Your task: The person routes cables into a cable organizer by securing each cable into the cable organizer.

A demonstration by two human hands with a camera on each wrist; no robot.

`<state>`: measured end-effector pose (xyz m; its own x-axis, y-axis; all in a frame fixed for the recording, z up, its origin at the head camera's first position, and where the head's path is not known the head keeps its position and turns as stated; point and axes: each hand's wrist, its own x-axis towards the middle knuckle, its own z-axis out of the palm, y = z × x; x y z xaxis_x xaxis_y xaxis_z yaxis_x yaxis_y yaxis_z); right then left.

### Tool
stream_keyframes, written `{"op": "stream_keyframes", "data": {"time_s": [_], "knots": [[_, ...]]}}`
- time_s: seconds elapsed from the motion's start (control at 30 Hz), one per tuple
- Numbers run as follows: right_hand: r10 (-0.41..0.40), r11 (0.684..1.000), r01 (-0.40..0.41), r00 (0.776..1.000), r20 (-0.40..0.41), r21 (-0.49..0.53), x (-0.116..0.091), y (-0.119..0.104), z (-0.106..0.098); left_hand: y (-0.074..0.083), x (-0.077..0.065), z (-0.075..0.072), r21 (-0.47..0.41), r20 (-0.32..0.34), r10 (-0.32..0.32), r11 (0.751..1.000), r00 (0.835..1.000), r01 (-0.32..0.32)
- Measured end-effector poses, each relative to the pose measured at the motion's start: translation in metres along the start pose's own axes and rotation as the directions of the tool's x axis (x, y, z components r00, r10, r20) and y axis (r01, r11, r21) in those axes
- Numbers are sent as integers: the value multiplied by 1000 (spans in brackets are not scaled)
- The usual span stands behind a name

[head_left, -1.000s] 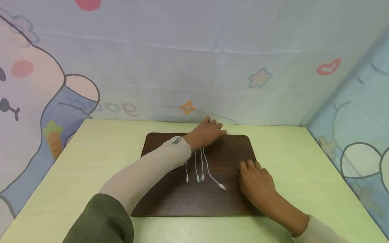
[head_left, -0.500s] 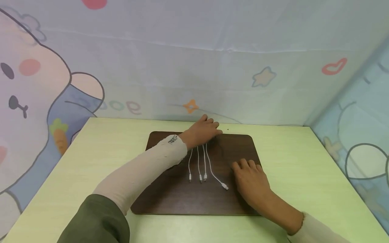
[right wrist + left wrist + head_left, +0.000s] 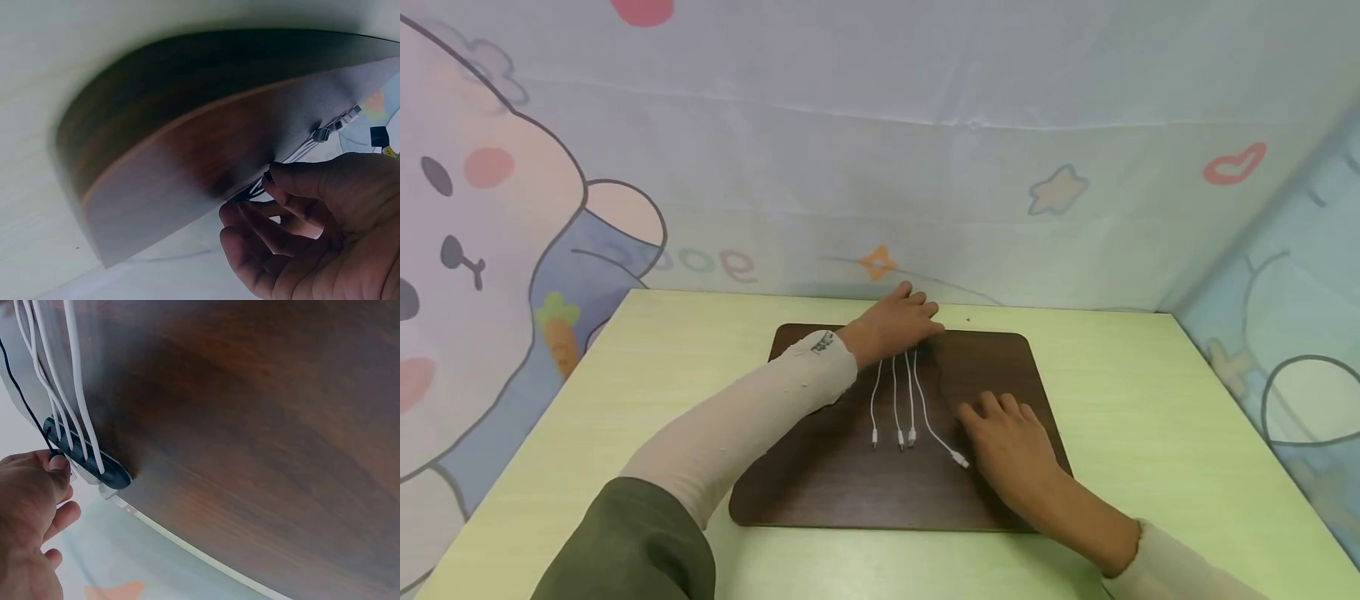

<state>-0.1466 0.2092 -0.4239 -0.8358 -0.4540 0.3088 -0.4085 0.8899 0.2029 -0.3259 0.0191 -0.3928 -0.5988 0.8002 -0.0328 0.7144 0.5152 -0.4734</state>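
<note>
A black cable organizer (image 3: 115,475) sits at the far edge of a brown board (image 3: 850,496). Several white cables (image 3: 79,381) run through its slots, their plugs (image 3: 958,459) lying toward the near side of the board. My left hand (image 3: 891,325) is at that far edge, thumb and finger pinching a thin black cable (image 3: 24,400) right beside the organizer's end. On the board's right part, my right hand (image 3: 1011,450) pinches a small black piece (image 3: 269,177), seemingly the black cable's end; the fingers partly hide it. The head view hides the organizer behind my left hand.
The board lies on a pale yellow-green table (image 3: 662,375). Behind it hangs a printed cloth (image 3: 820,183), with another cloth panel (image 3: 1315,333) along the right side. A tiny dark speck (image 3: 967,319) lies near the table's back edge.
My right hand has moved left over the board, nearer to the white cables' plugs. The left hand stays by the far edge, shifting slightly left relative to the board. The head view has turned slightly left.
</note>
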Motion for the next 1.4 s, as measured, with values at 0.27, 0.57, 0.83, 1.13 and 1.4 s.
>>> {"op": "stream_keyframes", "data": {"time_s": [0.27,0.57,0.83,1.13,1.4], "knots": [[-27,999,27,1000,12,20,2,-3,-1,2,4,2,66,-21,35,997,999,-33],[-37,999,37,999,-10,1,4,-5,0,9,12,-7,145,-14,53,988,999,-50],[-42,999,42,999,-6,-22,6,-5,0,10,17,-9,162,-4,60,985,998,-58],[-33,999,33,999,-7,-14,8,-6,-2,10,11,-8,95,1,26,995,1000,-26],[-14,1000,14,1000,-3,0,8,-5,-5,9,-1,-7,-23,-63,-38,999,997,36]]}}
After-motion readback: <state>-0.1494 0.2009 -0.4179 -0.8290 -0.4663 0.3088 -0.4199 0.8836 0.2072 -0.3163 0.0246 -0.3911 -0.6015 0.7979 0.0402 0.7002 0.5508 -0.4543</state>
